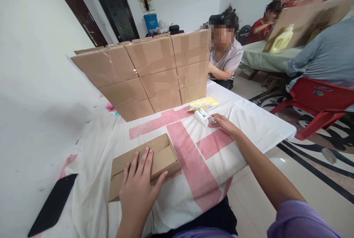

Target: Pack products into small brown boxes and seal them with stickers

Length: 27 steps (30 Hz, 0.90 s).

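My left hand [138,182] lies flat on a closed cardboard box [159,149], its fingers stretched over the lid and its thumb along the near edge. Farther off to the right, my right hand [221,123] pinches the near end of a small white tape dispenser [201,117] standing on the cloth. Whether a strip of tape is between the fingertips is too small to tell. A yellow patterned packet or sheet [206,102] lies just behind the dispenser.
Stacked cardboard boxes [159,70] form a wall across the table's far side. A black flat device [54,205] lies at left on the tablecloth [94,193]. One person [228,61] sits beyond the stack. A red chair [318,101] stands right.
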Available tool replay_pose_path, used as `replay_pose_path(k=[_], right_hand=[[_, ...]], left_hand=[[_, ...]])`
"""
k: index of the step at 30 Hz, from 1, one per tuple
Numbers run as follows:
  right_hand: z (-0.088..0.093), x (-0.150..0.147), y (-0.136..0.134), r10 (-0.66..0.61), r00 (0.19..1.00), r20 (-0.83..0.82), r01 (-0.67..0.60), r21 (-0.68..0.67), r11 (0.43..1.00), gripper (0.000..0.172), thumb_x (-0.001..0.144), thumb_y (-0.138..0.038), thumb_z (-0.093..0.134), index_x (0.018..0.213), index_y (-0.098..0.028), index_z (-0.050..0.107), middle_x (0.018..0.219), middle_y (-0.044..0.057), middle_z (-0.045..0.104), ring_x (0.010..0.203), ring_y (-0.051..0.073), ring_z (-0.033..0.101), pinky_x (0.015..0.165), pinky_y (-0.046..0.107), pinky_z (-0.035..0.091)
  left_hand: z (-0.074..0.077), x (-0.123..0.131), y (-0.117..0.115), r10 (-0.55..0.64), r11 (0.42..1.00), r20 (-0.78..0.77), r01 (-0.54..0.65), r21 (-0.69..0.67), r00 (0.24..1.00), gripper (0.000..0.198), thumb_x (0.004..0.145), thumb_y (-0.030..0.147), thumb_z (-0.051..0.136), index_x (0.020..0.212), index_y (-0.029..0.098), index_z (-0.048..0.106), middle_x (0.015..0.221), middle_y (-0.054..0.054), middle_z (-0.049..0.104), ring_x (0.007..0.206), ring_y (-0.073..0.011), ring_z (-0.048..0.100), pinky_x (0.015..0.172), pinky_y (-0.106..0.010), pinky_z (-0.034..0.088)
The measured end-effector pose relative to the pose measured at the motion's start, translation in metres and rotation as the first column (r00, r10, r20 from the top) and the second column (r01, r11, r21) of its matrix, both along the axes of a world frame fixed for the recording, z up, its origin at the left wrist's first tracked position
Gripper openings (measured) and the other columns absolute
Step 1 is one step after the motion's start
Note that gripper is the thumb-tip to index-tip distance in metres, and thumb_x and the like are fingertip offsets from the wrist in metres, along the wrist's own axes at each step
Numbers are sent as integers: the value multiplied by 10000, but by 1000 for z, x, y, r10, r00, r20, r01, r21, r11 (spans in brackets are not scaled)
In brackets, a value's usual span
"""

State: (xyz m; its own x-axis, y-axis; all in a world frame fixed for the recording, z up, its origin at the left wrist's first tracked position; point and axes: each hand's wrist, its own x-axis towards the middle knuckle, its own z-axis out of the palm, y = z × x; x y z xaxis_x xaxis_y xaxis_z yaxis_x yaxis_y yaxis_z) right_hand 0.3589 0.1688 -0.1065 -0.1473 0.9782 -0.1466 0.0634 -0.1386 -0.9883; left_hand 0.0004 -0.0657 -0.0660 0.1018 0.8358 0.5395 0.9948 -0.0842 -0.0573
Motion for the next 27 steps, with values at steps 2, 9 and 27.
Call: replay_pose_path(k=[2,9,27], right_hand=[[-6,1,0,-23,999,-30,24,12,1000,176,980,-181,459,1120,-137,555,820,71,710,816,186,753,865,318,603],[-10,-1,-1,-64,996,-60,65,15,998,175,963,-211,485,1094,-136,573,795,79,716,802,194,751,859,329,603],[-4,0,-8,-208,948,242,241,-118,963,315,908,-415,600,725,-159,580,520,39,578,402,119,514,356,220,354]], left_hand=[[0,0,0,-1,1000,2,1,-1,1000,754,927,543,533,1569,196,344,1526,-88,521,1401,-377,471,1128,-533,335],[-3,-1,1,3,1000,0,-3,6,1000,812,924,544,541,1609,223,246,1521,-89,528,1403,-382,471,1113,-537,350],[0,6,2,43,999,8,-43,10,999,750,920,511,558,1567,196,345,1507,-92,543,1392,-375,482,1124,-529,347]])
